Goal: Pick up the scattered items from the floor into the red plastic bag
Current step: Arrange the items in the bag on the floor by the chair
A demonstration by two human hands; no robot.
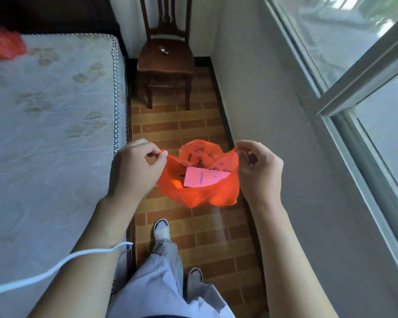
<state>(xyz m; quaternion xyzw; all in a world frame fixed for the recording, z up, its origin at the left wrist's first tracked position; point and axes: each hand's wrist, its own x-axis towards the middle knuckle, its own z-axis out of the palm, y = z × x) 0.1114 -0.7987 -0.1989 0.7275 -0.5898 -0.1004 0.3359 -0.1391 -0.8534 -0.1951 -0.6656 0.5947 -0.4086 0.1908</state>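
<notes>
While our left hand (136,167) pinches one handle of the red plastic bag (198,191) between thumb and curled fingers, our right hand (259,171) pinches the opposite handle the same way, and between them the bag hangs in the air with its mouth pulled wide. Inside the open mouth we see a pale card (203,177) printed with the word ANKER, lying tilted against the far wall of the bag, with something dark tucked behind its left side that we cannot make out. Dark printed characters show on the bag's far inner wall. Beneath the bag lies the brick-patterned floor (216,237), a narrow strip running between the bed and the wall. Our two feet in light slippers (162,229) stand on that strip near its bed-side edge, below the bag, with loose pale trousers (161,278) above them. A white cord (55,267) crosses over our left forearm. The mattress (51,125) with its faded floral pattern fills the left side, its edge running alongside the floor strip, and a blurred red plastic shape (2,43) rests at its far left corner. At the far end of the floor strip stands a dark wooden chair (166,58) with a small shiny object (164,49) on its seat. A window (363,92) with a pale frame runs along the right wall.
</notes>
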